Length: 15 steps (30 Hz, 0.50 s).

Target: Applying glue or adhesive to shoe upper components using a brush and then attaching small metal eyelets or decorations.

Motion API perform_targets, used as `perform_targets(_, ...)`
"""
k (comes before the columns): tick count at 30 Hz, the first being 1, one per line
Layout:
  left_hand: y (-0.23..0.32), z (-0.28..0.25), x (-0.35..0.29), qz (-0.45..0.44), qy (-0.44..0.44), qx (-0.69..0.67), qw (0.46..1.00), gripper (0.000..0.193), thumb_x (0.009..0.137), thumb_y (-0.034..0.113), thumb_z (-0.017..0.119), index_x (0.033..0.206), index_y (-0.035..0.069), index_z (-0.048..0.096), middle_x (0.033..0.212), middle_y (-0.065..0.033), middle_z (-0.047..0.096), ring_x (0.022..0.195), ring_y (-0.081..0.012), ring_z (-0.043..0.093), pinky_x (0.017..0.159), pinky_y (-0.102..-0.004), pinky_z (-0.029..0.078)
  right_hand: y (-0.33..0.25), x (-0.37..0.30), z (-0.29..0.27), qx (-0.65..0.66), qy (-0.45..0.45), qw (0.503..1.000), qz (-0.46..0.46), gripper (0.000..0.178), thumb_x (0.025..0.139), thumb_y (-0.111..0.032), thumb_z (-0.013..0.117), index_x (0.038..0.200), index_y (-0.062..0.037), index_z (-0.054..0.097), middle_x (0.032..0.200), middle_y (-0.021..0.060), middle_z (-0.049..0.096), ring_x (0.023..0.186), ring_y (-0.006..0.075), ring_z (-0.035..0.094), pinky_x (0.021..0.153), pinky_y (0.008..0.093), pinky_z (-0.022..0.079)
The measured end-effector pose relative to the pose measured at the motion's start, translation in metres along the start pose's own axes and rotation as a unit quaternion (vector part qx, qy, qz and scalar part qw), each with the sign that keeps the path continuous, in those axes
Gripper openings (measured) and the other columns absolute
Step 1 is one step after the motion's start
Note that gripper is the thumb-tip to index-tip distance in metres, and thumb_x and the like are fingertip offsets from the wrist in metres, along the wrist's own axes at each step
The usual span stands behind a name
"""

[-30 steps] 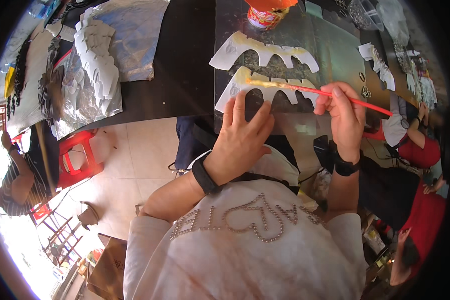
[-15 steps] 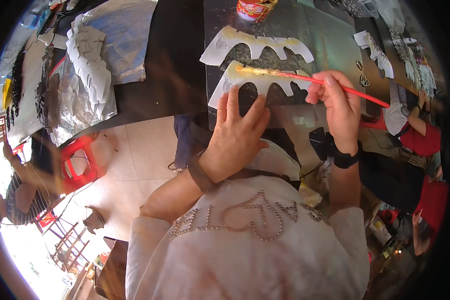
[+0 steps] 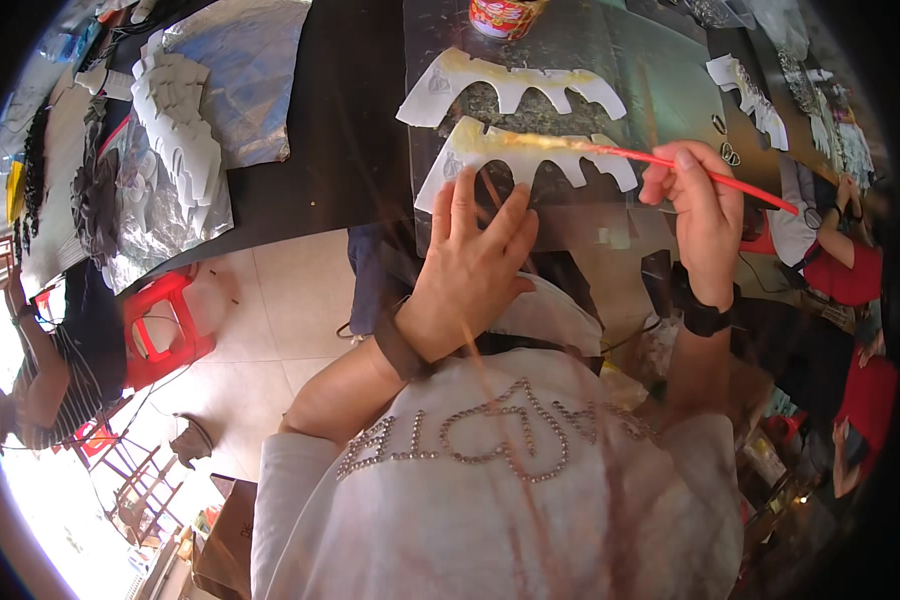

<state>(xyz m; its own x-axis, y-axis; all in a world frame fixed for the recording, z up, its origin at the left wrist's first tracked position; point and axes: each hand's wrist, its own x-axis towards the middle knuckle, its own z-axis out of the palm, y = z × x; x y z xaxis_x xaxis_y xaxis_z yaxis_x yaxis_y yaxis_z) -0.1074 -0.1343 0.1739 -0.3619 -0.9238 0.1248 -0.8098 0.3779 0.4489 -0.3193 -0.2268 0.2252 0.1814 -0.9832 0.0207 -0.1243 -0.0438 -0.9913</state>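
My right hand (image 3: pixel 708 225) grips a thin red-handled brush (image 3: pixel 740 186) whose long yellowish, glue-coated end lies along the upper edge of a white scalloped cut-out piece (image 3: pixel 565 172). My left hand (image 3: pixel 473 270) is open, fingers spread, with its fingertips resting on the left part of that piece. Yellowish wet-looking smears run along its top edge. Just beyond lies a second white scalloped piece (image 3: pixel 440 97), also smeared yellow on top. Both pieces rest on a clear plastic sheet (image 3: pixel 660 130) over the dark table. A red printed tin (image 3: pixel 507 17) stands at the far edge of view.
A pile of white cut pieces (image 3: pixel 175 125) lies on plastic bags at the left. Another white scalloped strip (image 3: pixel 750 105) and small metal rings (image 3: pixel 728 152) are at the right. A red stool (image 3: pixel 160 330) stands below the table. Other people sit at both sides.
My right hand has moved right with the brush, drawing its coated end along the near piece. My left hand stays nearly in place.
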Motion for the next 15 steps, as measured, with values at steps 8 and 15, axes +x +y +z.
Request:
perform_targets(8, 0.0003, -0.0020, 0.0007, 0.000, -0.007, -0.002, 1.000, 0.065, 0.059, 0.029, 0.078, 0.117, 0.008, 0.054, 0.134, -0.0072, 0.037, 0.123, -0.0435, 0.028, 0.101, -0.0555, 0.027, 0.0046, -0.0075, 0.0024, -0.008, -0.005, 1.000, -0.004, 0.022, 0.095, -0.014, 0.044, 0.098, 0.0029, 0.058, 0.082, 0.0089, 0.062, 0.069, 0.0138, 0.061, 0.065, 0.0250, 0.048)
perform_targets(15, 0.0010, -0.0016, 0.0011, -0.003, -0.009, 0.003, 1.000, 0.066, 0.060, 0.029, 0.078, 0.117, 0.008, 0.053, 0.134, -0.0074, 0.037, 0.122, -0.0437, 0.028, 0.101, -0.0551, 0.027, 0.0036, -0.0091, -0.0011, -0.006, -0.019, 1.000, -0.015, 0.021, 0.095, -0.012, 0.043, 0.098, 0.0029, 0.058, 0.082, 0.0094, 0.062, 0.069, 0.0141, 0.060, 0.065, 0.0253, 0.049)
